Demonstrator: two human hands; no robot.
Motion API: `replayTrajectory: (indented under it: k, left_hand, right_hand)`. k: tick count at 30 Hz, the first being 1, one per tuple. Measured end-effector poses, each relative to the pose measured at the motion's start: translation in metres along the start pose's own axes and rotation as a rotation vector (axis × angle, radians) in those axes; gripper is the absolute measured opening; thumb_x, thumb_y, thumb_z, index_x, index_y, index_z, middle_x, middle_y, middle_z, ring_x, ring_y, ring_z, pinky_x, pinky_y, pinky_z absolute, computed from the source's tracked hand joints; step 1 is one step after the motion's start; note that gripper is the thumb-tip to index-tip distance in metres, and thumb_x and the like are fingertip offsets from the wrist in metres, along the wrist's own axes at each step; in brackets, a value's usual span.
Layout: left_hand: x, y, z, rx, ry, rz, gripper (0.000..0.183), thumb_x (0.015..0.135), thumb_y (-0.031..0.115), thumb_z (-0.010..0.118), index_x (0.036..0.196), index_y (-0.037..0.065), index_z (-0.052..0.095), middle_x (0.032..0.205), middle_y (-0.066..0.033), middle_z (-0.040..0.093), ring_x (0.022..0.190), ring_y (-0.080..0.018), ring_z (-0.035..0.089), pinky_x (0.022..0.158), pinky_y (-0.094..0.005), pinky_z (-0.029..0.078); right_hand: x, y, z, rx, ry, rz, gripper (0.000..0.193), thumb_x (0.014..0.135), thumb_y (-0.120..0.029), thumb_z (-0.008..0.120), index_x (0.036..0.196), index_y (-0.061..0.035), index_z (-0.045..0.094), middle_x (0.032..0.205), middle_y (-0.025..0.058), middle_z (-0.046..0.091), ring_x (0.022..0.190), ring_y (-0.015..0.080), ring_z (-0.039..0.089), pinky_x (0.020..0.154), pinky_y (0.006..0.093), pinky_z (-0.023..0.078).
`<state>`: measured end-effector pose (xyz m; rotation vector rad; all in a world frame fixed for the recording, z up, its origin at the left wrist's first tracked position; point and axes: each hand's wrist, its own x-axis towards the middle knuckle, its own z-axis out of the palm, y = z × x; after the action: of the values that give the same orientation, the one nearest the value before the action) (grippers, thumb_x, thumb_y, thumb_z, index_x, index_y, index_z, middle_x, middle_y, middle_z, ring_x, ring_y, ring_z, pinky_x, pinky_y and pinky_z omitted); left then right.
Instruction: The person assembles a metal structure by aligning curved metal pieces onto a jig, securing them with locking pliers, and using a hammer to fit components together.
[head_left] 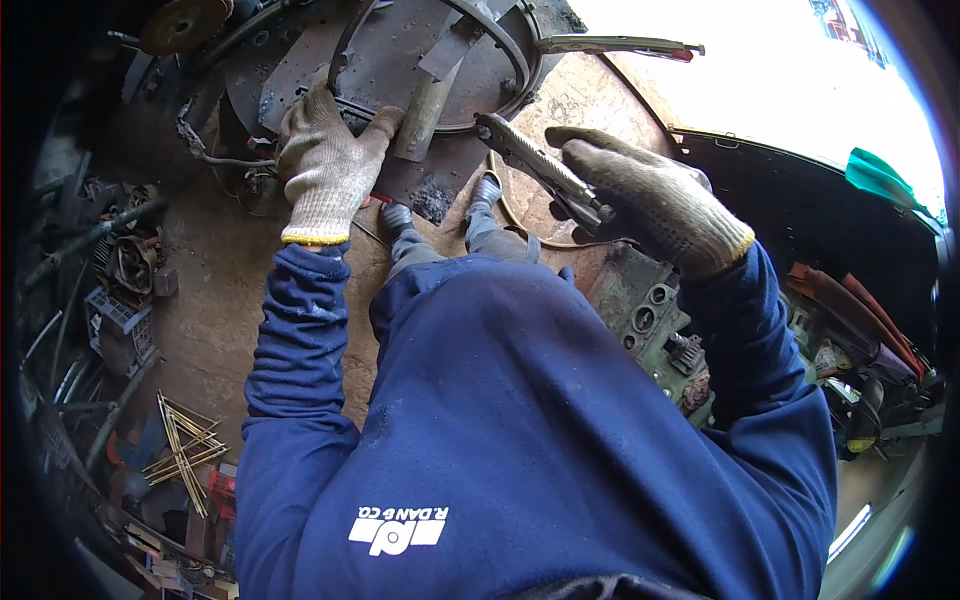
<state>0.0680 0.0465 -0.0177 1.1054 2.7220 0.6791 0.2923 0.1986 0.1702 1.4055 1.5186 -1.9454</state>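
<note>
My left hand (330, 165), in a pale work glove, holds the left side of a metal ring (510, 50) low on a dark steel worktable (300, 60). Its thumb points out to the right, and some fingertips are hidden. A pair of locking pliers (540, 165) reaches from the ring's near right edge toward me. Beside its handles is my gloved right hand (655, 190), open with the fingers stretched out and held together. A second pair of locking pliers (620, 45) sticks out to the right from the ring's far side. A metal tube (428, 115) lies at the ring's near edge.
A rusty disc (185, 25) stands at the table's far left. Green machinery (645, 310) with round openings is below my right forearm. Thin brass-coloured rods (185, 450) and a grey crate (120, 325) lie among clutter on the left. A hose (510, 215) curves near my feet.
</note>
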Motion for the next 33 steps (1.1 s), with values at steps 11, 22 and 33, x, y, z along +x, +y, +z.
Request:
replayTrajectory:
  k: [11, 22, 33]
  left_hand:
    - [-0.028, 0.015, -0.028, -0.153, 0.233, 0.169, 0.07, 0.087, 0.053, 0.074, 0.134, 0.005, 0.053, 0.13, -0.0231, 0.057, 0.119, -0.0404, 0.057, 0.099, -0.0512, 0.049]
    - [-0.058, 0.089, -0.004, 0.116, 0.114, -0.037, 0.052, 0.086, 0.029, 0.076, 0.129, 0.004, 0.061, 0.116, -0.0232, 0.065, 0.107, -0.0427, 0.063, 0.091, -0.0488, 0.053]
    - [-0.035, 0.067, -0.023, 0.127, -0.003, -0.186, 0.052, 0.087, 0.024, 0.073, 0.137, 0.013, 0.06, 0.128, -0.0198, 0.061, 0.121, -0.0388, 0.059, 0.103, -0.0445, 0.049]
  right_hand:
    - [0.003, 0.051, -0.063, 0.222, 0.074, -0.255, 0.065, 0.103, -0.05, 0.054, 0.15, -0.0057, 0.045, 0.142, 0.0162, 0.055, 0.122, 0.0267, 0.059, 0.104, 0.0379, 0.047]
    - [0.065, 0.107, -0.18, -0.003, -0.129, -0.239, 0.059, 0.102, -0.041, 0.058, 0.146, -0.0033, 0.05, 0.134, 0.0128, 0.061, 0.116, 0.0202, 0.06, 0.099, 0.0321, 0.047]
    - [0.116, 0.15, -0.286, 0.022, -0.094, -0.109, 0.05, 0.104, -0.039, 0.056, 0.144, -0.0089, 0.053, 0.125, 0.0078, 0.066, 0.106, 0.0184, 0.065, 0.091, 0.0322, 0.052]
